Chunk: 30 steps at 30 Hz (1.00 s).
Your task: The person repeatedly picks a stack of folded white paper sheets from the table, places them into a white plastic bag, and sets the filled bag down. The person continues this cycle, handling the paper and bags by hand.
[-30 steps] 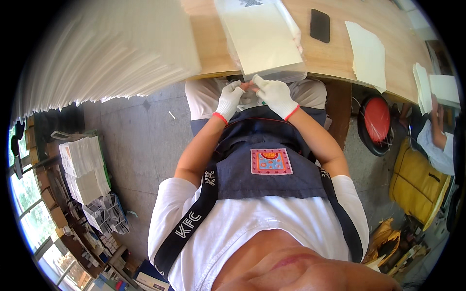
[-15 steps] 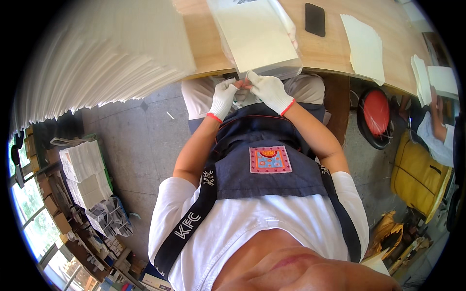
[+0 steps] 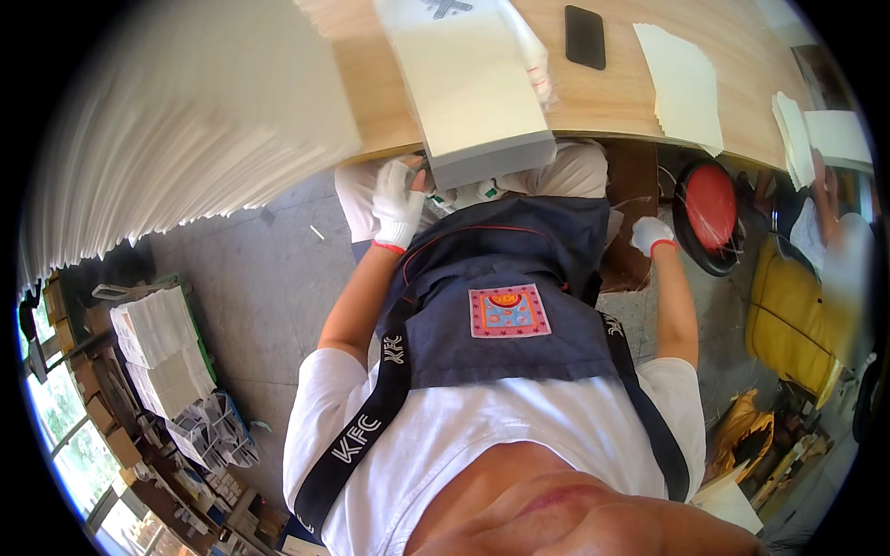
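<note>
A pale cream stack of sheets (image 3: 473, 102) with a grey front side lies on the wooden table, its near end jutting over the edge. Clear plastic film (image 3: 528, 56) bunches along its right side. My left hand (image 3: 399, 206), in a white knit glove with bare fingertips, is raised beside the stack's near left corner, fingers apart and nothing visible in them. Out to the right, below the table edge, my right hand (image 3: 654, 236) is curled closed in its glove. A faint wisp of clear film shows beside it; its fingers are mostly hidden.
Tall piles of white sheets (image 3: 185, 120) fill the table's left. A black phone (image 3: 585, 38) and fanned cream sheets (image 3: 680, 83) lie to the right. A red round seat (image 3: 710, 211) stands near my right hand. Another person's arm (image 3: 823, 199) shows at far right.
My hands have parted from the stack's near edge: the right swung out right and down, the left shifted slightly left. Film that hung over the stack's front no longer covers it.
</note>
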Each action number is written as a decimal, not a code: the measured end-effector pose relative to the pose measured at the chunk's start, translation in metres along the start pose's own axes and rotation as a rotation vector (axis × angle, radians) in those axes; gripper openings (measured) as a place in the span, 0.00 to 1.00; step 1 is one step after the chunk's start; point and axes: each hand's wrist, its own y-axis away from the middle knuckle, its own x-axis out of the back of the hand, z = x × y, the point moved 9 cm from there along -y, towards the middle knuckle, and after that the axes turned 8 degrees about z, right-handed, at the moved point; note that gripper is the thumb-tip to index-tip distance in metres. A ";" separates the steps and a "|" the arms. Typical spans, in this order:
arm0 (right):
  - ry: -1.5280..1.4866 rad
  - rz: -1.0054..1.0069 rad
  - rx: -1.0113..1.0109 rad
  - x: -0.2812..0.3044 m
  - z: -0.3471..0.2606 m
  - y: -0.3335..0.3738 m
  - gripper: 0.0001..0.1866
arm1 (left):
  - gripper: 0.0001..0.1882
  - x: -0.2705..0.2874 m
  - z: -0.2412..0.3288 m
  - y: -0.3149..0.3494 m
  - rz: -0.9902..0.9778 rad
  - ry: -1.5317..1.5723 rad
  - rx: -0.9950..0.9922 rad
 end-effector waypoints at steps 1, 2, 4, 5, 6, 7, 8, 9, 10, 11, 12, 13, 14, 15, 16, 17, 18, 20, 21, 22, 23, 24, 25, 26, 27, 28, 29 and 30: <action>-0.153 0.130 -0.100 0.041 -0.011 0.000 0.16 | 0.11 0.010 0.028 -0.004 0.097 -0.174 -0.291; -0.304 0.256 -0.202 0.102 -0.034 0.006 0.17 | 0.14 0.013 0.054 0.000 0.191 -0.347 -0.581; -0.564 0.513 -0.158 0.194 -0.077 0.017 0.18 | 0.16 0.002 0.061 -0.002 0.137 -0.304 -0.641; -0.526 0.812 0.083 0.238 -0.107 0.024 0.18 | 0.14 -0.004 0.064 -0.005 0.120 -0.269 -0.709; -0.471 1.110 0.332 0.273 -0.135 0.041 0.20 | 0.13 -0.007 0.068 -0.006 0.107 -0.237 -0.781; -0.442 1.193 0.408 0.298 -0.160 0.047 0.17 | 0.09 -0.008 0.074 -0.009 0.069 -0.253 -0.778; -0.410 1.276 0.491 0.316 -0.178 0.052 0.14 | 0.08 -0.006 0.071 -0.010 0.062 -0.246 -0.743; -0.458 1.261 0.516 0.314 -0.181 0.043 0.12 | 0.08 -0.006 0.065 -0.008 0.054 -0.237 -0.708; -0.507 1.242 0.540 0.305 -0.187 0.029 0.11 | 0.07 -0.005 0.062 -0.009 0.043 -0.226 -0.670; -0.555 1.223 0.564 0.295 -0.193 0.019 0.09 | 0.05 -0.002 0.058 -0.010 0.026 -0.215 -0.607; -0.774 1.157 0.454 0.287 -0.190 0.007 0.07 | 0.05 0.004 0.026 -0.012 0.078 -0.088 -0.325; -0.985 1.075 0.346 0.278 -0.193 0.000 0.07 | 0.05 0.002 -0.016 0.000 0.136 0.038 -0.041; -1.186 0.984 0.220 0.264 -0.194 -0.009 0.07 | 0.05 -0.004 -0.048 0.011 0.185 0.173 0.238; -1.329 0.851 0.061 0.240 -0.197 -0.026 0.07 | 0.07 -0.007 -0.053 0.016 0.253 0.363 0.401; -1.553 0.773 -0.006 0.224 -0.199 -0.036 0.08 | 0.07 -0.010 -0.057 0.020 0.318 0.507 0.486; -1.773 0.684 -0.078 0.207 -0.202 -0.046 0.08 | 0.08 -0.014 -0.061 0.024 0.380 0.652 0.570; -1.990 0.584 -0.149 0.196 -0.207 -0.052 0.09 | 0.08 -0.016 -0.067 0.026 0.443 0.799 0.650; -1.940 0.640 -0.244 0.186 -0.195 -0.046 0.14 | 0.07 -0.023 -0.069 0.029 0.265 0.863 0.781; -1.817 0.674 -0.213 0.183 -0.186 -0.048 0.17 | 0.06 -0.019 -0.056 0.027 0.156 0.851 0.813; -1.693 0.712 -0.174 0.187 -0.176 -0.048 0.20 | 0.06 -0.014 -0.041 0.022 0.053 0.840 0.837; -1.862 0.447 -0.139 0.172 -0.185 -0.056 0.26 | 0.05 -0.004 -0.024 0.012 0.038 0.781 0.753; -1.907 0.335 -0.132 0.177 -0.194 -0.051 0.25 | 0.05 0.013 0.004 -0.004 0.007 0.616 0.584; -2.040 0.118 -0.083 0.178 -0.213 -0.047 0.21 | 0.06 0.030 0.037 -0.021 -0.014 0.446 0.414; -2.161 0.092 0.065 0.199 -0.227 -0.038 0.14 | 0.06 0.050 0.070 -0.036 -0.017 0.267 0.248; -2.178 0.256 0.188 0.210 -0.231 -0.038 0.08 | 0.07 0.058 0.093 -0.044 -0.054 0.314 0.262; -2.332 0.207 0.008 0.241 -0.241 -0.009 0.06 | 0.08 0.079 0.117 -0.052 -0.113 0.147 0.168; -2.372 0.143 0.244 0.257 -0.244 0.000 0.06 | 0.09 0.102 0.147 -0.058 -0.116 0.111 0.075; -2.394 0.068 0.470 0.272 -0.245 0.003 0.07 | 0.10 0.122 0.174 -0.062 -0.127 0.074 -0.010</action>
